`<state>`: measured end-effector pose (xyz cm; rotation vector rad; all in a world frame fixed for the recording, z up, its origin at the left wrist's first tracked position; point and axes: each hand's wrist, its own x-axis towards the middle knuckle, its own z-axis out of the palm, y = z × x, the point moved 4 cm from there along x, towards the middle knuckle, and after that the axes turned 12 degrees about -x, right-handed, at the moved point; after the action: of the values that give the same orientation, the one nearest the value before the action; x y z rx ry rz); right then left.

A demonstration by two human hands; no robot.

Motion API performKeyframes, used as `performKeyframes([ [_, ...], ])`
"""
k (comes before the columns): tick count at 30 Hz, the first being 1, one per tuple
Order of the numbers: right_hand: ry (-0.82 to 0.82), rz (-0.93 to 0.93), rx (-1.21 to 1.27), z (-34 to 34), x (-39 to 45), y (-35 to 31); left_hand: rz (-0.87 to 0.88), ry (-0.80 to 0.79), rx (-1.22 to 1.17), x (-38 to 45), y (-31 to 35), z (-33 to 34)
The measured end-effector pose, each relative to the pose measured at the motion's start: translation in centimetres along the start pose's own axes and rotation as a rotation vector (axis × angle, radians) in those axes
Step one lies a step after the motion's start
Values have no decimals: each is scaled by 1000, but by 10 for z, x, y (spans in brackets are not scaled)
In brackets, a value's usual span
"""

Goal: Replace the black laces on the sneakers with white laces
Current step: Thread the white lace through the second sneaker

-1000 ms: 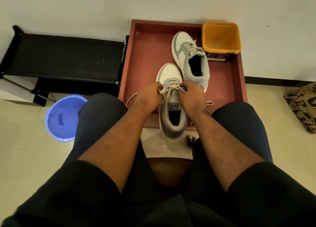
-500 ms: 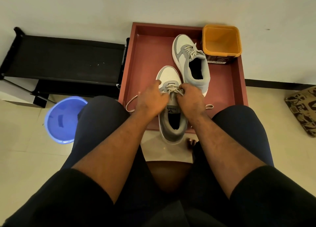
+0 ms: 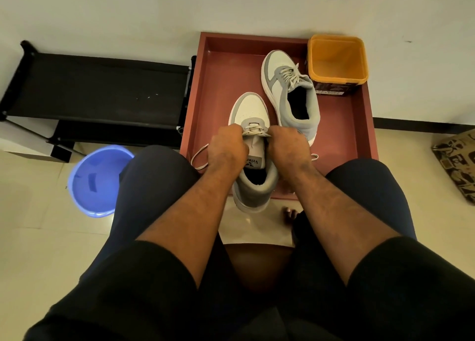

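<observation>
Dim, warm indoor light with soft, faint shadows. The wall (image 3: 128,11) is the brightest area and the shorts (image 3: 144,289) fall nearly black. Wide-angle lens bends the edges outward. Focus is fairly sharp, with no glare.

Both forearms reach fwd to frame centre; left hand (image 3: 227,146) & right hand (image 3: 288,145) side by side, knuckles up, fingers curled shut on lace.

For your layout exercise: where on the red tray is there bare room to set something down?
The red tray is bare along its left side, beside both sneakers. The right side is crowded: far sneaker, orange tub. Both hands cover the near sneaker.
</observation>
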<state>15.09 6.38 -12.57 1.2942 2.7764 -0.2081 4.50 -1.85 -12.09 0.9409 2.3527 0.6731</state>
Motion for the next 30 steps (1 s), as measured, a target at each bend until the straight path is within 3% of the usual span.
performKeyframes([
  [3,-3,-5,-44,1,0,1,-4,-5,-1,-6,1,-2],
  [8,6,-112,-107,0,-3,-5,159,-100,169,-8,9,5],
  [16,-71,-60,19,-2,3,2,76,-6,51,-4,2,-3],
  [20,-63,89,449,-8,-7,13,-68,18,-268,-8,-5,-10],
  [24,10,179,619,-25,-20,19,-331,-216,-742,-10,-12,-19],
  [27,77,218,666,-35,-28,21,-344,-256,-787,-8,-15,-26],
  [30,42,230,688,-33,-31,20,-341,-234,-790,-11,-12,-25],
])
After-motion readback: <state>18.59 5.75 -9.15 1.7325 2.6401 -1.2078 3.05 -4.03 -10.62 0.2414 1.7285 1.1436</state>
